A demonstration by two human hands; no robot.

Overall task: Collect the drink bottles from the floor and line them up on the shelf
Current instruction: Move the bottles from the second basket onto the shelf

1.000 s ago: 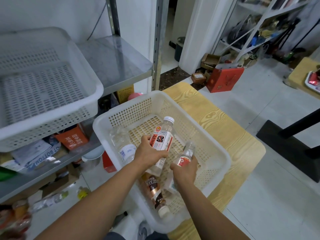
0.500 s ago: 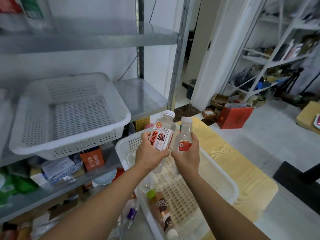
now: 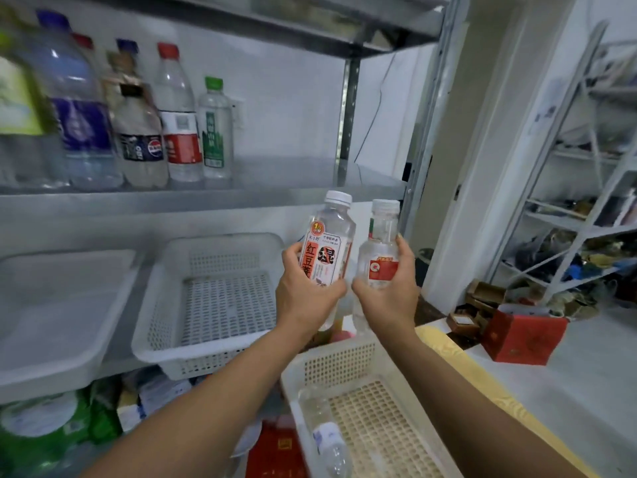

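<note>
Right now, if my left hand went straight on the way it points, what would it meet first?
Likely the front edge of the metal shelf: the cap of the bottle your left hand holds overlaps it. Depth is unclear; it may pass above onto bare shelf.

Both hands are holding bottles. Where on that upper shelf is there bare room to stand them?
Bare shelf runs from the green-capped bottle rightward to the upright post; likely room for two there. Left of it the row of bottles stands packed, with no gap.
</note>
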